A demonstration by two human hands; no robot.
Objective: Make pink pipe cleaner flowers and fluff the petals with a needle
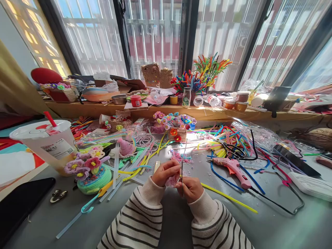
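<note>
My left hand (167, 172) is closed, with its fingertips pinching a small, pale pink fuzzy piece (171, 181). Close beside it, my right hand (192, 189) is closed around a slender dark metal tool (182, 171) that points upward. Its exact kind is hard to make out, as the fingers cover its lower end. Just beyond the hands lies a scatter of pink and blue fluff clippings (180, 156). A small woven basket with orange and red fuzzy flowers (177, 133) stands behind the clippings.
At right lie a pink glue gun (232, 169) with its cord, black-handled scissors (234, 151) and a phone (297, 160). To the left are a lidded drink cup (58, 148), a flower-topped green pot (94, 180) and clear glue sticks (116, 166). Pipe cleaners (229, 197) lie around.
</note>
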